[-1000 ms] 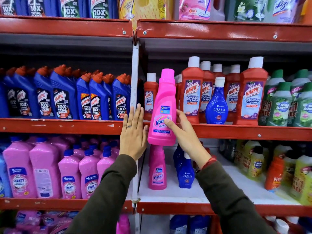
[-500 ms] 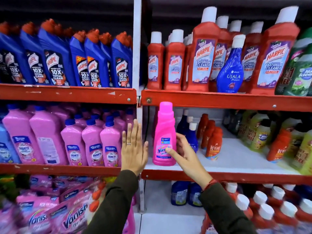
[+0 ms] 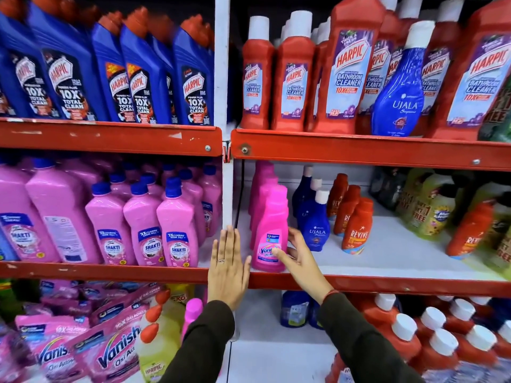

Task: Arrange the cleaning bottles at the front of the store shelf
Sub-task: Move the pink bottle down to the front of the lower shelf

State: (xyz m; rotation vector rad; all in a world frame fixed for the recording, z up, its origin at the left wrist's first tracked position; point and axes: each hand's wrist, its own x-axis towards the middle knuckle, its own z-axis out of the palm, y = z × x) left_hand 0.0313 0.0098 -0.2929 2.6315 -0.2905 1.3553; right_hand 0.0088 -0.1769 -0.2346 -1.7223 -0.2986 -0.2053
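- Vanish bottle, glossy pink plastic, stood upright at the shelf's front edge, right hand loosely curled on its label side.
- Left hand was flat, fingers together, just beside it, not touching.
- Two more pink ones lined up behind; three blue Ujala bottles to the right.

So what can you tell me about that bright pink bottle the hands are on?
The bright pink plastic Vanish bottle stands upright at the front edge of the white middle shelf, beside the white upright post. It has a tall pink cap and a pink label with a small blue patch above the logo. More pink bottles stand behind it. The right hand touches its label side with thumb and fingers; the left hand is flat beside it, apart.
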